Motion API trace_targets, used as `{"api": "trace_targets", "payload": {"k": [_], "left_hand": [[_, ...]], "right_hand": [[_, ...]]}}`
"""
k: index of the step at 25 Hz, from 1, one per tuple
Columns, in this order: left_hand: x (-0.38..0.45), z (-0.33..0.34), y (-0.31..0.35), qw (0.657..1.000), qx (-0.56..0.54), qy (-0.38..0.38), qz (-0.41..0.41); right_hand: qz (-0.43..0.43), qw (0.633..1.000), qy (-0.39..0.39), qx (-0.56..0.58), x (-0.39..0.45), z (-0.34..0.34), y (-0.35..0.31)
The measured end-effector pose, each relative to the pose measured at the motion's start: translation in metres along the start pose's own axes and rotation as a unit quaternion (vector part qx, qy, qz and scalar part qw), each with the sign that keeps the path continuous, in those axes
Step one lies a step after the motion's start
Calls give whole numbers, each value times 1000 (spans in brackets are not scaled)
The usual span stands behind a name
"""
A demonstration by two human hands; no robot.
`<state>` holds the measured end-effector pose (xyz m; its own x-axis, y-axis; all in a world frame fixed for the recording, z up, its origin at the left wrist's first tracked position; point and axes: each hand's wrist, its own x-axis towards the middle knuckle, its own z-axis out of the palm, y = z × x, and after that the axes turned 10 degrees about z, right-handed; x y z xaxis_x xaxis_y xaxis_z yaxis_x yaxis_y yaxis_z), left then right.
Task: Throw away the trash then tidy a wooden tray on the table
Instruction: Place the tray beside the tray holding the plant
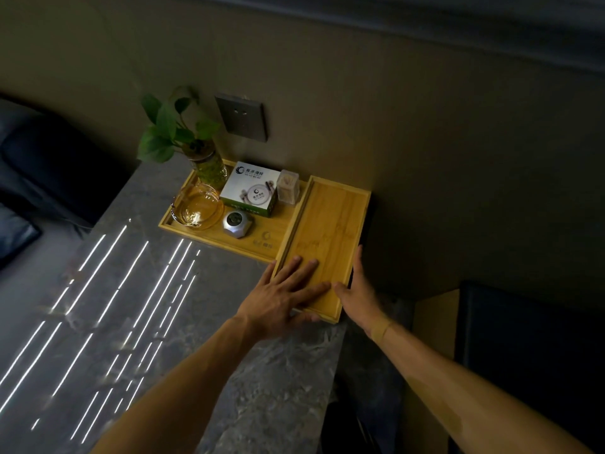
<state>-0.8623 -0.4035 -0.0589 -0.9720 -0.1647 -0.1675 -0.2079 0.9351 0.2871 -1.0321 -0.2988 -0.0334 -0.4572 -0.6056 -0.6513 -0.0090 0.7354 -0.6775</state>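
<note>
Left hand (pixel 281 294) flat (right hand (pixel 357 286) beside), narrow tray (pixel 330 224)

— Setting?
— Restaurant or hotel dining booth. Evidence: grey marble-look counter (pixel 137 309); beyond the hands, a branded wooden tray (pixel 229 240) with printed tissue box (pixel 250 191), toothpick holder (pixel 288 190), glass ashtray (pixel 198 206), service call button (pixel 238 224).
— Further?
— Dark padded seat (pixel 49 172), far left of the hands; potted vine (pixel 183 139); wall socket (pixel 241 117).

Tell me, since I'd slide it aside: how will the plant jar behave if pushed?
The plant jar looks like glass, so probably fragile and slippery. Tall leaves over a narrow base suggest it could tip. Likely heavy for its size if it holds water.
</note>
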Motion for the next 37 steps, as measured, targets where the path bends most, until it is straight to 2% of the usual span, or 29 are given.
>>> {"api": "trace_targets", "payload": {"k": [12,17,19,20,22,25,30,37], "left_hand": [[1,-3,1,999,33,-19,-3],[-21,-10,-6,996,-12,50,-77],[-33,-11,-13,994,-16,46,-100],[-36,-12,-15,993,-14,42,-109],[-35,-15,-19,993,2,30,-111],[-30,-18,-21,993,23,24,-109],[-28,-9,-21,991,71,-7,-114],[-24,-7,-22,990,99,18,-94]], "right_hand": [[4,1000,-23,-3,1,1,-1],[2,998,-63,27,-17,-6,19],[-37,995,-83,-40,-29,-6,28],[-68,989,-64,-116,-33,-6,32],[-140,949,13,-282,-34,-2,39],[-178,888,97,-412,-28,2,41],[-172,845,153,-483,-20,7,47],[-185,837,180,-482,-18,9,49]]}}
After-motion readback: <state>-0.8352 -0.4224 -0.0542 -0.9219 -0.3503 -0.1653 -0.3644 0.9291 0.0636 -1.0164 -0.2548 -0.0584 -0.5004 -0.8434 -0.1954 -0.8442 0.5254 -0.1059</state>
